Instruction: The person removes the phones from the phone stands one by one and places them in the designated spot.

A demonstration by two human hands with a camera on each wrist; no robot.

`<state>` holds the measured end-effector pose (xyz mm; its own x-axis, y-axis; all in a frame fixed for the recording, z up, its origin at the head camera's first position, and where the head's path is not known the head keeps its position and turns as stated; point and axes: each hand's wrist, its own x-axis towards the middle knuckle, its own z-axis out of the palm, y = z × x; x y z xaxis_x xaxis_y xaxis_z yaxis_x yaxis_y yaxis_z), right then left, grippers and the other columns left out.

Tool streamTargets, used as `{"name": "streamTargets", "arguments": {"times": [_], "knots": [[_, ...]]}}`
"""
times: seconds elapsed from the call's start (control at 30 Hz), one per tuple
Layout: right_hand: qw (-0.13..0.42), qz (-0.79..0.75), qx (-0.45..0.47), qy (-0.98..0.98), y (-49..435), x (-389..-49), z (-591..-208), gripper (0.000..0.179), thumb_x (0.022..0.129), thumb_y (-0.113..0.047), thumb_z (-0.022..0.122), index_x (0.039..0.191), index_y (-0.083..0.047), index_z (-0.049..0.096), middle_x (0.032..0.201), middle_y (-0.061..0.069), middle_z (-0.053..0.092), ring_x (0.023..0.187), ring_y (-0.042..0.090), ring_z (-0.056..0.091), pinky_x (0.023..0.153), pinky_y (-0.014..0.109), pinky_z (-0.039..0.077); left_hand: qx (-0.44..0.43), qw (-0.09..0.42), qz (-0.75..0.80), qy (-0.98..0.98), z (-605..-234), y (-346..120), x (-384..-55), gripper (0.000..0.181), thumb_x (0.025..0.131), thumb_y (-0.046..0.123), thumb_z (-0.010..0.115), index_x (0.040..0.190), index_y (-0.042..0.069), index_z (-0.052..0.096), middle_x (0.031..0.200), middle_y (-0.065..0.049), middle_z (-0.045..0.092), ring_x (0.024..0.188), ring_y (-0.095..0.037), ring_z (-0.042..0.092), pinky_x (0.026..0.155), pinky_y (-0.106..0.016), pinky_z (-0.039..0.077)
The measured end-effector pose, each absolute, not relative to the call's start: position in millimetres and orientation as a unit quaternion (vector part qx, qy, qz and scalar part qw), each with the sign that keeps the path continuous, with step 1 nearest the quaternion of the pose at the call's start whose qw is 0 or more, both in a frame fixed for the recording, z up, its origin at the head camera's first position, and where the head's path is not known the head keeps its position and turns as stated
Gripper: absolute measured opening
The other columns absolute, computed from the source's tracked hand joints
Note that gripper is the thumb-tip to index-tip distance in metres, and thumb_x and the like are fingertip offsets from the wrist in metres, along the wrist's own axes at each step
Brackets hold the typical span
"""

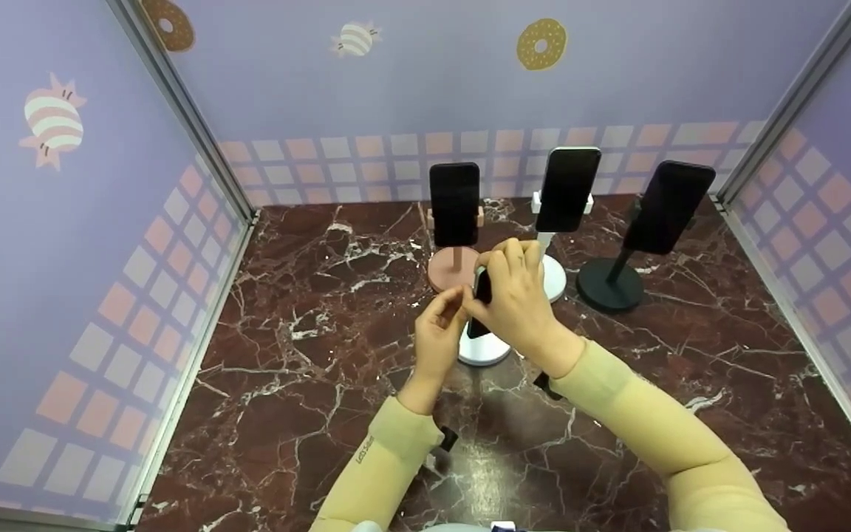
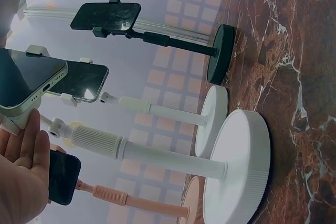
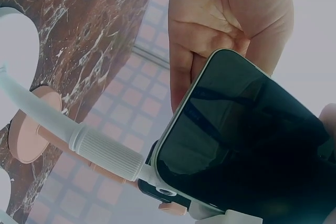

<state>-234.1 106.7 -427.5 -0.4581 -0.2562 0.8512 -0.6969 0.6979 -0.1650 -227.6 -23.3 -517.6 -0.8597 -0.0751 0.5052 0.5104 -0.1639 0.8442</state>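
A smartphone [image 1: 479, 303] with a dark screen and pale frame sits tilted at the white clamp [image 2: 16, 121] of the nearest white phone stand [image 1: 483, 353]. My right hand [image 1: 518, 295] holds the phone from above and the right, its fingertips [image 3: 328, 119] along one end. From the left, my left hand [image 1: 436, 336] grips the clamp just behind the phone, fingers curled, as the left wrist view shows. The phone hides part of these left fingers in the right wrist view. The stand's ribbed collar [image 3: 107, 150] and post rise from its round base.
Behind stand a pink stand [image 1: 455, 267], another white stand [image 1: 555, 281] and a black stand [image 1: 610, 284], each bearing a dark-screened phone. They rest on a dark red marbled tabletop [image 1: 307, 414]. Lilac panels [image 1: 433, 81] enclose the back and sides.
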Motion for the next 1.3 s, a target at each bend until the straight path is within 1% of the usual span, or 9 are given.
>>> {"name": "streamTargets", "arguments": {"times": [0.07,0.2,0.3,0.47,0.63,0.77,0.97,1.13,1.3], "knots": [[0.431,0.257,0.296,-0.813,106.5,-234.1,-427.7,0.039,0.071,-0.006,0.079,0.098,-0.002,0.052,0.094,0.018,0.047,0.097,0.038,0.036,0.065,0.047,0.037,-0.177,0.199,-0.739,-0.619,-517.8,-23.6,-227.7,0.058,0.096,0.026,0.069,0.121,-0.025,0.057,0.119,-0.043,0.062,0.109,0.002,0.064,0.1,-0.02,0.055],[0.433,0.26,0.302,-0.808,106.4,-234.1,-428.4,0.038,0.072,-0.006,0.079,0.098,-0.003,0.052,0.094,0.017,0.047,0.097,0.038,0.037,0.066,0.046,0.038,-0.175,0.2,-0.733,-0.627,-516.7,-24.3,-228.0,0.042,0.096,0.01,0.069,0.12,-0.024,0.059,0.116,-0.042,0.064,0.106,0.002,0.065,0.098,-0.021,0.056],[0.439,0.263,0.308,-0.802,106.0,-234.6,-429.1,0.037,0.072,-0.005,0.078,0.097,-0.003,0.051,0.093,0.016,0.047,0.096,0.037,0.037,0.068,0.048,0.039,-0.171,0.201,-0.728,-0.633,-516.4,-24.6,-228.1,0.037,0.095,0.004,0.069,0.119,-0.023,0.06,0.114,-0.04,0.064,0.105,0.001,0.065,0.096,-0.021,0.057],[0.45,0.264,0.322,-0.79,104.5,-236.0,-429.0,0.034,0.072,-0.003,0.077,0.095,-0.002,0.051,0.091,0.016,0.047,0.094,0.038,0.037,0.073,0.05,0.038,-0.164,0.202,-0.726,-0.637,-517.1,-24.5,-228.1,0.036,0.095,0.002,0.069,0.119,-0.022,0.06,0.113,-0.04,0.065,0.104,0.001,0.065,0.096,-0.021,0.057],[0.456,0.259,0.331,-0.784,104.4,-236.0,-429.7,0.035,0.071,-0.003,0.078,0.094,-0.002,0.051,0.091,0.017,0.046,0.093,0.038,0.037,0.077,0.051,0.038,-0.17,0.202,-0.726,-0.635,-518.0,-24.6,-227.9,0.039,0.096,0.008,0.069,0.119,-0.022,0.06,0.112,-0.04,0.065,0.102,-0.001,0.065,0.094,-0.022,0.057],[0.458,0.256,0.337,-0.782,104.4,-235.7,-431.2,0.036,0.071,-0.002,0.079,0.094,-0.002,0.051,0.092,0.017,0.047,0.093,0.038,0.037,0.075,0.05,0.038,-0.175,0.202,-0.728,-0.631,-517.3,-24.9,-228.2,0.04,0.096,0.01,0.069,0.119,-0.022,0.061,0.111,-0.039,0.065,0.1,-0.001,0.065,0.092,-0.021,0.057],[0.462,0.247,0.341,-0.781,102.9,-232.8,-431.8,0.037,0.07,-0.001,0.081,0.093,-0.002,0.052,0.094,0.017,0.049,0.093,0.037,0.038,0.07,0.048,0.039,-0.175,0.201,-0.728,-0.632,-517.0,-25.2,-227.7,0.038,0.097,0.008,0.069,0.119,-0.022,0.06,0.11,-0.039,0.064,0.098,-0.001,0.065,0.09,-0.02,0.057],[0.456,0.243,0.346,-0.783,103.2,-228.8,-433.5,0.038,0.07,-0.001,0.081,0.094,-0.002,0.052,0.095,0.017,0.05,0.093,0.036,0.038,0.07,0.047,0.039,-0.178,0.197,-0.731,-0.629,-516.5,-24.9,-227.5,0.028,0.098,-0.004,0.063,0.12,-0.021,0.06,0.115,-0.04,0.064,0.101,-0.002,0.066,0.091,-0.022,0.058],[0.452,0.236,0.352,-0.785,105.0,-225.6,-433.8,0.038,0.068,0.0,0.08,0.095,-0.001,0.052,0.096,0.018,0.05,0.094,0.036,0.04,0.078,0.05,0.04,-0.178,0.192,-0.736,-0.624,-516.1,-24.0,-228.1,0.025,0.097,-0.011,0.059,0.12,-0.022,0.06,0.118,-0.04,0.064,0.103,-0.001,0.066,0.093,-0.022,0.058]]}}
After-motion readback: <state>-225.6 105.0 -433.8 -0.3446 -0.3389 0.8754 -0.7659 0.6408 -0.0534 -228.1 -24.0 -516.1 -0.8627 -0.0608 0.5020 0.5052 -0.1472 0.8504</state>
